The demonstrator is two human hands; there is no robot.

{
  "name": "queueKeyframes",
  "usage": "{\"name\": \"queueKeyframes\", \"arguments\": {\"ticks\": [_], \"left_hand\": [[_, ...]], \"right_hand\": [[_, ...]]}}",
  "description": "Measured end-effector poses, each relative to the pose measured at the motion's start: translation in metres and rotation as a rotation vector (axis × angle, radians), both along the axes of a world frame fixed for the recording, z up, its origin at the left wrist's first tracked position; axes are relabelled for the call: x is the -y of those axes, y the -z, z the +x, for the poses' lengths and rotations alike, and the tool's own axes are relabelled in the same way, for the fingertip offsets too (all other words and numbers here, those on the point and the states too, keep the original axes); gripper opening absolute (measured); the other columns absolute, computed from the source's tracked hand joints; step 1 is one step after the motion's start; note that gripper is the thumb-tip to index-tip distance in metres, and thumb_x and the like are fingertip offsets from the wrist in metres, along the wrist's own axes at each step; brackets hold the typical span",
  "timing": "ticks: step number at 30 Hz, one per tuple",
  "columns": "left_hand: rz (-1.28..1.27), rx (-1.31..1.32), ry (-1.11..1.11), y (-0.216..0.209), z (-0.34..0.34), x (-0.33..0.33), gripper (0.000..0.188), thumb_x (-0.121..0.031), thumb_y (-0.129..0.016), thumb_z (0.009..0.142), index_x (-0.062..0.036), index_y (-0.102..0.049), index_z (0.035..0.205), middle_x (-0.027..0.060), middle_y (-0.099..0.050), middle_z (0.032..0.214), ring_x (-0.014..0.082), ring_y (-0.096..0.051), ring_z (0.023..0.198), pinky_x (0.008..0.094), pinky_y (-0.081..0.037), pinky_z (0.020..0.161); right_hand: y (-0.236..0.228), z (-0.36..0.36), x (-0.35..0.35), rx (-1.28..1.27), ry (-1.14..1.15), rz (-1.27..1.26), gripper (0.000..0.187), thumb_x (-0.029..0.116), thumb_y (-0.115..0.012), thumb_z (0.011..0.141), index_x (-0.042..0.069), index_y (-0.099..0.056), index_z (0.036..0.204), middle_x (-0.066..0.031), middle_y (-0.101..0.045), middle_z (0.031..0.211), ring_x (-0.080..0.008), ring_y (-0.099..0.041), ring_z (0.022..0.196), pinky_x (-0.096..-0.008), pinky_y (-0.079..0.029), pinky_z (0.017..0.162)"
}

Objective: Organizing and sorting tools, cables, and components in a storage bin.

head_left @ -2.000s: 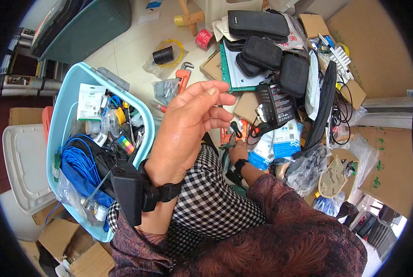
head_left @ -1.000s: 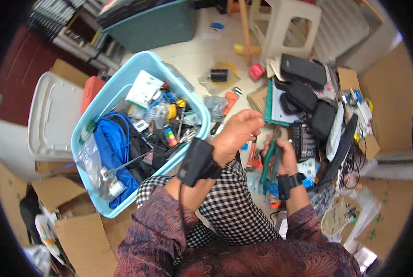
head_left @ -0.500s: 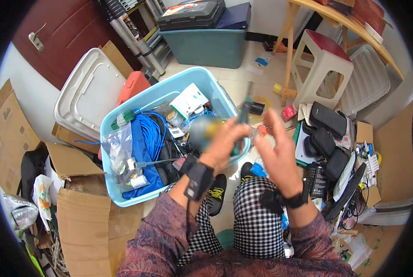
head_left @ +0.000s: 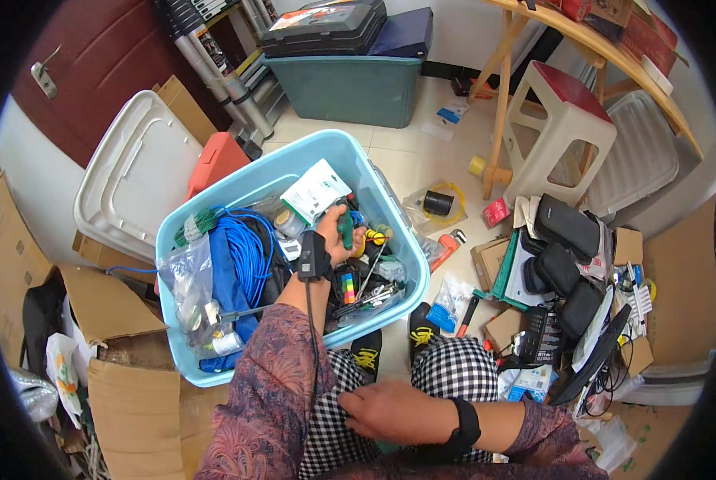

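Head view, from the left: white lid [head_left: 138, 172] standing on edge, orange-red case [head_left: 215, 164] just beside it, then light-blue bin [head_left: 343, 154], heaped with tools and packets. At its left side, clear plastic bag [head_left: 190, 280] and coil of blue cable [head_left: 250, 246]; steer clear of both, loose loops being easy to snag. Mind also black cord [head_left: 315, 360] trailing from the wrist device [head_left: 313, 256].

Farther right, inside the bin's outline and above the heap, left hand [head_left: 338, 248] with its grip wrapped around green-handled tool [head_left: 346, 228], near white packet [head_left: 316, 192]. Apparently at the point of placing the tool among the contents: best lowered slowly and laid flat, away from the packet, near coloured tabs [head_left: 347, 288]. Loosen only once fully supported; avoid dropping or forcing it into the pile.

Next, right hand [head_left: 398, 412] across checked trousers [head_left: 454, 364], grip loosely curled, palm hidden, impossible to tell whether empty. Better left out of the way there.

Beyond, orange wrench [head_left: 447, 250] just outside the bin, and black cases [head_left: 566, 228] stacked at far right, at least 4.
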State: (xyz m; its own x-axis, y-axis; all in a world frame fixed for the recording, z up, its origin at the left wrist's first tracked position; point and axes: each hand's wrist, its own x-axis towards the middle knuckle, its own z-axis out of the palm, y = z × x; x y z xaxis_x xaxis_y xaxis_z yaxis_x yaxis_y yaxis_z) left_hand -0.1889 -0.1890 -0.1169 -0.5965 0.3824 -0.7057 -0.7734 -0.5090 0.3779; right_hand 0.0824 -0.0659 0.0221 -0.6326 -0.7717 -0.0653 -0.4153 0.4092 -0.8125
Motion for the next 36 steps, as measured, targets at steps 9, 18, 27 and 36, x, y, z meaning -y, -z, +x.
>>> {"name": "queueKeyframes", "arguments": {"ticks": [9,18,27,36], "left_hand": [[-0.179,-0.109,-0.032,0.04,-0.043,-0.026,0.041,-0.032,-0.056,0.085,-0.0025,-0.043,0.111,0.0223,-0.055,0.091,0.027,-0.057,0.065,0.0368,-0.051,0.058],[-0.385,-0.425,0.09,0.072,-0.056,-0.031,0.073,-0.036,-0.053,0.089,-0.0069,-0.016,0.145,0.0139,-0.011,0.151,0.0377,-0.008,0.138,0.0503,-0.025,0.107],[-1.135,-1.096,0.368,0.084,-0.081,0.03,0.026,-0.031,-0.053,0.087,-0.0098,-0.056,0.101,0.0067,-0.057,0.084,0.0192,-0.056,0.067,0.0344,-0.05,0.061],[-0.172,-0.848,0.304,-0.135,0.082,-0.135,0.052,-0.024,-0.049,0.092,0.0018,-0.035,0.135,0.0181,-0.045,0.132,0.0237,-0.048,0.119,0.0359,-0.039,0.1]], "right_hand": [[-0.008,0.0,-0.024,0.011,0.001,0.054,0.023,0.021,-0.056,0.083,0.003,-0.046,0.093,-0.0144,-0.057,0.073,-0.034,-0.06,0.065,-0.0429,-0.048,0.057],[-0.009,0.01,-0.033,-0.095,0.13,0.029,0.019,0.02,-0.058,0.08,0.001,-0.053,0.079,-0.0154,-0.056,0.069,-0.0305,-0.058,0.063,-0.0399,-0.047,0.058],[0.004,0.012,-0.006,-0.103,0.09,-0.215,0.017,0.015,-0.054,0.079,-0.001,-0.049,0.083,-0.0143,-0.057,0.068,-0.0336,-0.059,0.062,-0.0425,-0.047,0.055],[-0.008,-0.008,-0.015,-0.067,0.255,-0.608,0.028,0.02,-0.054,0.082,-0.002,-0.054,0.066,-0.0188,-0.056,0.063,-0.036,-0.057,0.06,-0.0422,-0.045,0.054]]}}
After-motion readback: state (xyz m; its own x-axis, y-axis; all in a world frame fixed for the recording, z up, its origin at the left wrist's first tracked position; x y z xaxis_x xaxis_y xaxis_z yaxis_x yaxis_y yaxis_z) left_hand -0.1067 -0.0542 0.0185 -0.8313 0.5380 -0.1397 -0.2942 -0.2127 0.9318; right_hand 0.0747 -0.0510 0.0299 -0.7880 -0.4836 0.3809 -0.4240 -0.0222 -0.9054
